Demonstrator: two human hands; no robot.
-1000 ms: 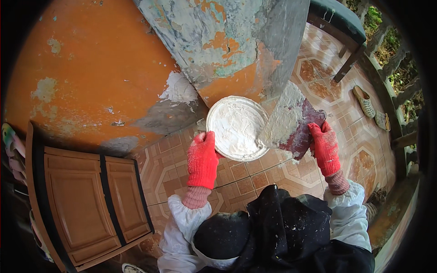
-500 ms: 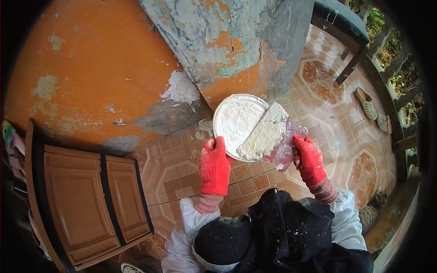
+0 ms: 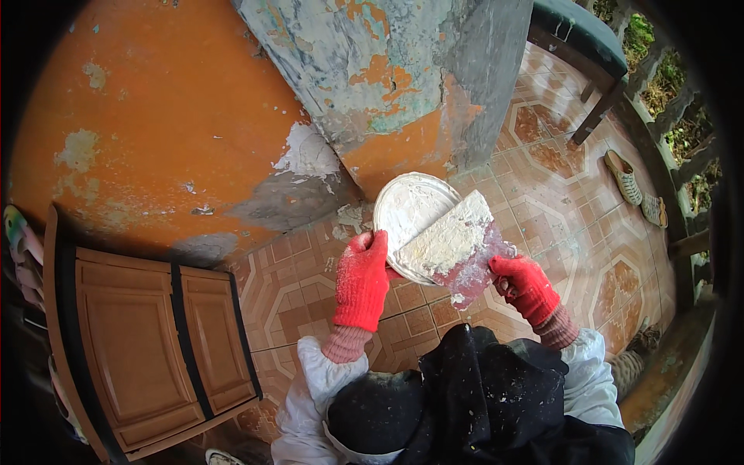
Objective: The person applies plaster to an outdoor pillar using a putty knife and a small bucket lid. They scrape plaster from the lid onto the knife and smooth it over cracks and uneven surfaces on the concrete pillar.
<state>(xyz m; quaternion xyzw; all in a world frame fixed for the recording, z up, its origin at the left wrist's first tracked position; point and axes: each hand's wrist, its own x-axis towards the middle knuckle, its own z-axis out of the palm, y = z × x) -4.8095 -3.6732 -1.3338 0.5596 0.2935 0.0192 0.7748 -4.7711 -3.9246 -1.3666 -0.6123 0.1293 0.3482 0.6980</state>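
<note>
The left hand (image 3: 362, 280) had its fingers clamped on one dish (image 3: 415, 176), the right hand (image 3: 529, 288) likewise on one scraper (image 3: 479, 254) over it, two slippers (image 3: 622, 177) beyond, above tiled floor (image 3: 287, 302) near a peeling wall (image 3: 155, 132).

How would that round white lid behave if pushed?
The lid may tip, since the left hand holds it at one edge. It seems fairly stiff, its outline unbent; the smeared white paste probably makes it slippery.
</note>
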